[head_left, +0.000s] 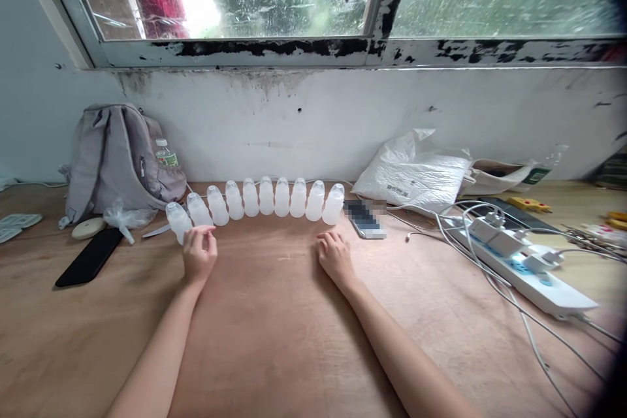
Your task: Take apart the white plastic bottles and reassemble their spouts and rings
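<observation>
Several frosted white bottles with clear domed caps stand upright in a curved row at the back of the table, among them a middle bottle (266, 197). At the row's left end, my left hand (197, 255) is just in front of the leftmost bottle (177, 219) and hides its lower right part; contact between them is unclear. Its fingers are loosely bent, with a gap between thumb and index finger. My right hand (337, 256) rests on the tabletop below the rightmost bottle (334, 204), apart from it. Its fingers curl loosely and nothing shows in them.
Left are a grey backpack (110, 150), a clear plastic bag (128, 217) and a black phone-like slab (91, 258). A phone (365, 219) lies right of the row, before a silver-white package (416, 170). White cables and a power strip (533, 274) occupy the right side.
</observation>
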`<action>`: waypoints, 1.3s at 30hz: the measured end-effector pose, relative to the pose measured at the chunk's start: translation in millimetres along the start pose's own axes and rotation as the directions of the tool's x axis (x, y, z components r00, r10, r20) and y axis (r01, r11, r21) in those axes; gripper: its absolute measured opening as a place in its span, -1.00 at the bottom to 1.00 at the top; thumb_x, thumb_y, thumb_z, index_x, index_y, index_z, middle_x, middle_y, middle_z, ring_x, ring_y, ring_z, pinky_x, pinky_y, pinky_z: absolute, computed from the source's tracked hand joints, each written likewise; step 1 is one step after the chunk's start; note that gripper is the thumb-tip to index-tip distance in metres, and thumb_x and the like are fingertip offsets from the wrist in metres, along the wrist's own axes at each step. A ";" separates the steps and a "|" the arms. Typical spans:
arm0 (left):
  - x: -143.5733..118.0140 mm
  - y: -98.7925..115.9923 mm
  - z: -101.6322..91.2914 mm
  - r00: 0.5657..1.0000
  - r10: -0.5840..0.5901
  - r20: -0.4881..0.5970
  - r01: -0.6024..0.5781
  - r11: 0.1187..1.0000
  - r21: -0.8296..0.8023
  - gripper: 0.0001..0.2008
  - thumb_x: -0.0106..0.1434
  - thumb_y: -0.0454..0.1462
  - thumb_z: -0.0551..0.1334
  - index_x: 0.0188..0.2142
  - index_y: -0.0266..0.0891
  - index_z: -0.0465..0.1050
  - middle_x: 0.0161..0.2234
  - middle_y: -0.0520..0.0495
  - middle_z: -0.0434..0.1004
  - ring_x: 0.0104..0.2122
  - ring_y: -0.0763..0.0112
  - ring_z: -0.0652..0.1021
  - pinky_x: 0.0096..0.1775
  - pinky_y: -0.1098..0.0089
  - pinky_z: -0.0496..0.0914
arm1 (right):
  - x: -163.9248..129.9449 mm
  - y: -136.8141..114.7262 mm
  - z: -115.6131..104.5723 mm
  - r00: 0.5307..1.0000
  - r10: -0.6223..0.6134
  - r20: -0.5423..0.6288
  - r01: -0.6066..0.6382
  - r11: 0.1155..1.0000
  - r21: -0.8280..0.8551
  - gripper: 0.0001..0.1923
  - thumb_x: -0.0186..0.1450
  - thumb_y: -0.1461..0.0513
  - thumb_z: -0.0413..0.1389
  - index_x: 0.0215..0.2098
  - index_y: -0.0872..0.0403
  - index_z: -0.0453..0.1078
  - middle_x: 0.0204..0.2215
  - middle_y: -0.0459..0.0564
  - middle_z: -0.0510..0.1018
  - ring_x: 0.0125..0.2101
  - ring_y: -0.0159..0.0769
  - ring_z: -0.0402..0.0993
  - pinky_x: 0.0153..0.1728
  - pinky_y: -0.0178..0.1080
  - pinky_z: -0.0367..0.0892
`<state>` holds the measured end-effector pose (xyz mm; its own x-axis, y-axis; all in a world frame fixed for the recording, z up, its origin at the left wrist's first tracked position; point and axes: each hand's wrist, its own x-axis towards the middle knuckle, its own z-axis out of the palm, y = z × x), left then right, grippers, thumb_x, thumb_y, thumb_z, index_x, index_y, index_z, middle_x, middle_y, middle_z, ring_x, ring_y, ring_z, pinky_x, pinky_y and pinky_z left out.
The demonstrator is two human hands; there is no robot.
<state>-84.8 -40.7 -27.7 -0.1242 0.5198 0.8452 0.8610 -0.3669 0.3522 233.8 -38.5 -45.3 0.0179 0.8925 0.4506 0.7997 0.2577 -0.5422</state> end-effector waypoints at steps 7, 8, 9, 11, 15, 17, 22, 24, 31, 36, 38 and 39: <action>-18.7 54.5 21.3 0.917 0.224 0.331 -0.149 0.960 -0.236 -0.77 0.13 -0.44 0.02 -0.25 -0.20 0.33 -0.36 -0.06 0.43 -0.30 0.32 0.43 -0.22 0.33 0.33 | 20.1 47.3 -12.9 0.974 0.188 -0.124 -0.224 0.849 -0.478 -0.58 0.22 0.21 -0.13 0.03 0.17 0.15 0.11 0.18 0.16 0.14 -0.01 -0.12 0.03 0.17 -0.26; -19.9 57.4 22.0 0.909 0.232 0.346 -0.151 0.958 -0.245 -0.77 0.14 -0.44 0.02 -0.25 -0.20 0.33 -0.36 -0.06 0.43 -0.29 0.32 0.43 -0.22 0.33 0.34 | 21.0 50.9 -13.3 0.969 0.214 -0.122 -0.246 0.836 -0.491 -0.56 0.23 0.18 -0.14 0.05 0.18 0.13 0.11 0.19 0.16 0.14 -0.01 -0.13 0.03 0.18 -0.26; -20.6 58.9 22.5 0.905 0.235 0.355 -0.151 0.957 -0.249 -0.77 0.14 -0.44 0.02 -0.25 -0.20 0.33 -0.36 -0.06 0.43 -0.29 0.32 0.43 -0.22 0.33 0.34 | 21.5 53.3 -13.4 0.964 0.236 -0.120 -0.263 0.826 -0.498 -0.55 0.23 0.16 -0.15 0.06 0.18 0.11 0.11 0.19 0.16 0.14 -0.01 -0.12 0.03 0.19 -0.26; -21.2 59.2 22.7 0.904 0.232 0.360 -0.146 0.957 -0.251 -0.77 0.14 -0.44 0.02 -0.25 -0.20 0.32 -0.36 -0.06 0.42 -0.29 0.32 0.42 -0.22 0.32 0.34 | 21.7 54.8 -13.3 0.958 0.265 -0.112 -0.285 0.818 -0.500 -0.54 0.24 0.15 -0.17 0.06 0.18 0.11 0.09 0.19 0.19 0.13 0.00 -0.10 0.02 0.20 -0.26; -20.8 55.3 23.3 0.915 0.197 0.353 -0.117 0.965 -0.236 -0.78 0.14 -0.44 0.03 -0.25 -0.21 0.32 -0.37 -0.06 0.41 -0.30 0.33 0.42 -0.23 0.32 0.34 | 21.6 51.8 -13.6 0.957 0.274 -0.100 -0.286 0.821 -0.494 -0.55 0.24 0.13 -0.17 0.05 0.17 0.10 0.05 0.19 0.24 0.12 -0.01 -0.06 0.02 0.19 -0.23; -20.8 54.0 24.3 0.922 0.176 0.345 -0.098 0.968 -0.231 -0.79 0.14 -0.44 0.03 -0.26 -0.21 0.32 -0.37 -0.05 0.41 -0.30 0.34 0.42 -0.23 0.32 0.34 | 21.5 51.4 -13.7 0.952 0.287 -0.106 -0.301 0.818 -0.490 -0.54 0.24 0.12 -0.17 0.05 0.17 0.09 0.05 0.19 0.24 0.12 -0.01 -0.06 0.02 0.18 -0.21; -22.4 54.2 26.8 0.925 0.173 0.338 -0.090 0.965 -0.248 -0.80 0.14 -0.45 0.03 -0.27 -0.22 0.32 -0.38 -0.03 0.41 -0.31 0.35 0.41 -0.24 0.34 0.33 | 21.6 54.8 -12.2 0.952 0.279 -0.129 -0.306 0.819 -0.485 -0.54 0.24 0.13 -0.16 0.05 0.16 0.09 0.06 0.15 0.23 0.12 -0.02 -0.07 0.02 0.18 -0.20; -23.2 54.2 27.5 0.921 0.180 0.346 -0.093 0.963 -0.253 -0.80 0.14 -0.45 0.04 -0.28 -0.22 0.32 -0.38 -0.03 0.40 -0.31 0.36 0.41 -0.23 0.34 0.33 | 21.8 56.0 -11.6 0.949 0.290 -0.126 -0.314 0.822 -0.475 -0.55 0.23 0.13 -0.15 0.04 0.15 0.10 0.05 0.14 0.24 0.11 -0.02 -0.07 0.02 0.19 -0.20; -24.6 51.5 29.3 0.924 0.179 0.338 -0.095 0.964 -0.250 -0.80 0.14 -0.46 0.04 -0.28 -0.22 0.32 -0.38 -0.03 0.40 -0.31 0.36 0.40 -0.23 0.33 0.32 | 20.4 56.6 -11.9 0.964 0.196 -0.182 -0.255 0.879 -0.402 -0.55 0.22 0.15 -0.12 0.05 0.15 0.09 -0.01 0.16 0.31 0.08 -0.04 0.02 0.00 0.13 -0.12; -24.4 52.0 28.2 0.915 0.182 0.360 -0.095 0.965 -0.246 -0.80 0.14 -0.46 0.04 -0.28 -0.22 0.32 -0.39 -0.03 0.40 -0.32 0.36 0.40 -0.25 0.34 0.33 | 16.7 51.9 -9.6 0.987 0.026 -0.157 -0.076 0.944 -0.320 -0.63 0.18 0.21 -0.08 -0.06 0.18 0.22 -0.14 0.19 0.40 -0.02 -0.02 0.15 -0.05 0.04 0.01; -24.5 52.4 27.9 0.908 0.188 0.374 -0.095 0.963 -0.253 -0.80 0.13 -0.47 0.04 -0.29 -0.22 0.32 -0.39 -0.02 0.40 -0.33 0.37 0.40 -0.26 0.35 0.33 | 15.1 47.7 -8.0 0.991 -0.033 -0.129 -0.004 0.960 -0.279 -0.68 0.17 0.24 -0.08 -0.12 0.18 0.26 -0.20 0.18 0.42 -0.10 -0.05 0.24 -0.08 -0.01 0.09; -24.6 52.6 27.8 0.904 0.193 0.381 -0.096 0.961 -0.259 -0.80 0.12 -0.47 0.04 -0.30 -0.22 0.32 -0.39 -0.02 0.40 -0.33 0.37 0.40 -0.26 0.36 0.33 | 14.2 45.2 -6.9 0.992 -0.061 -0.111 0.030 0.964 -0.263 -0.71 0.17 0.25 -0.08 -0.15 0.17 0.27 -0.23 0.16 0.44 -0.14 -0.09 0.27 -0.10 -0.05 0.13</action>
<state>-22.7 -51.3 -41.1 0.2417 0.6932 0.6791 0.7118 -0.6022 0.3614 274.3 -16.7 -58.5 0.0353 0.8285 0.5589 0.9294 0.1784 -0.3231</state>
